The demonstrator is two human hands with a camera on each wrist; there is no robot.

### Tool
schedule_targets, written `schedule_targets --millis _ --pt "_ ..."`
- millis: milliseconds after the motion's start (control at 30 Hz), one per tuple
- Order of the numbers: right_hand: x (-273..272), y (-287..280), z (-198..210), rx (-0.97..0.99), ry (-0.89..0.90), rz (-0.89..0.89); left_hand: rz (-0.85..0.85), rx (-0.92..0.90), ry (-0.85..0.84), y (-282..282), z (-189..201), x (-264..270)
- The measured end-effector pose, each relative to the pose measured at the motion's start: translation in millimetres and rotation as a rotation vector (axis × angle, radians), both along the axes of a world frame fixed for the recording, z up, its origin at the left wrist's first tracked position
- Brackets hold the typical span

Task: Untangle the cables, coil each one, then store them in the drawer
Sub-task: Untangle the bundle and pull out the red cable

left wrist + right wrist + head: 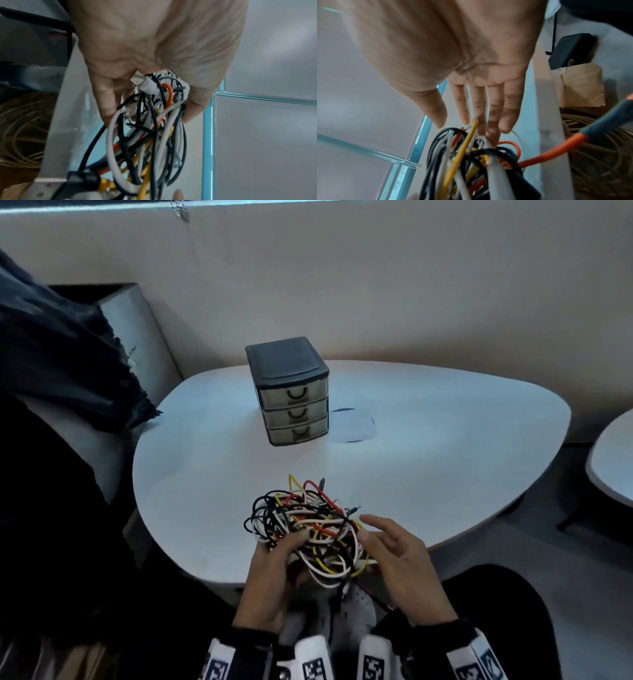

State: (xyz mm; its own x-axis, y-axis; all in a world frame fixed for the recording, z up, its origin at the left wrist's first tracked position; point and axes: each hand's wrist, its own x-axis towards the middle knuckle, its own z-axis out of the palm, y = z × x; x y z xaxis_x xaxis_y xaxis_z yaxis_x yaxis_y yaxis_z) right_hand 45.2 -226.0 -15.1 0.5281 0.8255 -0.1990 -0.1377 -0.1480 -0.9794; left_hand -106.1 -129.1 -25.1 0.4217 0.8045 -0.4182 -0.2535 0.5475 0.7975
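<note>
A tangled bundle of cables (308, 522), black, white, yellow, red and orange, is held just above the near edge of the white table (428, 440). My left hand (274, 570) grips the bundle (150, 121) from the left, fingers curled round it. My right hand (397, 553) is beside the bundle on the right, fingers straight and spread; in the right wrist view its fingertips (491, 138) touch the top of the cables (471, 162). A small black three-drawer chest (291, 392) stands at the table's middle, all drawers closed.
A white paper sheet (352, 426) lies right of the chest. A dark jacket or bag (61, 354) sits on a seat at the left. A second white table (613, 460) edges in at the right. A wall partition runs behind.
</note>
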Motion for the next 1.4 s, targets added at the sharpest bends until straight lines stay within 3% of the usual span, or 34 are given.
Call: schedule_targets --millis 167,400,533,700,900,1200,1300,1400 --pt "15 36 -4 0.030 -0.081 -0.041 -0.003 -0.019 -0.037 32 -6 17" --pt "53 84 4 -0.098 0.054 -0.023 -0.008 -0.124 -0.049 85 -10 39" --pt "63 99 4 -0.165 0.019 0.044 0.006 -0.139 -0.031 93 -12 39" --pt "69 104 10 -0.218 -0.055 0.135 0.010 -0.156 -0.082 95 -14 39" --pt "51 87 9 -0.241 0.076 0.128 0.004 -0.170 -0.136 92 -17 34" --pt "50 59 2 -0.326 -0.203 0.199 0.029 -0.182 -0.141 89 -16 32" --pt "50 59 2 -0.337 -0.204 0.235 0.022 -0.155 -0.128 89 -15 32" --pt "51 59 -4 -0.439 -0.416 0.291 0.031 -0.156 -0.114 88 -10 34"
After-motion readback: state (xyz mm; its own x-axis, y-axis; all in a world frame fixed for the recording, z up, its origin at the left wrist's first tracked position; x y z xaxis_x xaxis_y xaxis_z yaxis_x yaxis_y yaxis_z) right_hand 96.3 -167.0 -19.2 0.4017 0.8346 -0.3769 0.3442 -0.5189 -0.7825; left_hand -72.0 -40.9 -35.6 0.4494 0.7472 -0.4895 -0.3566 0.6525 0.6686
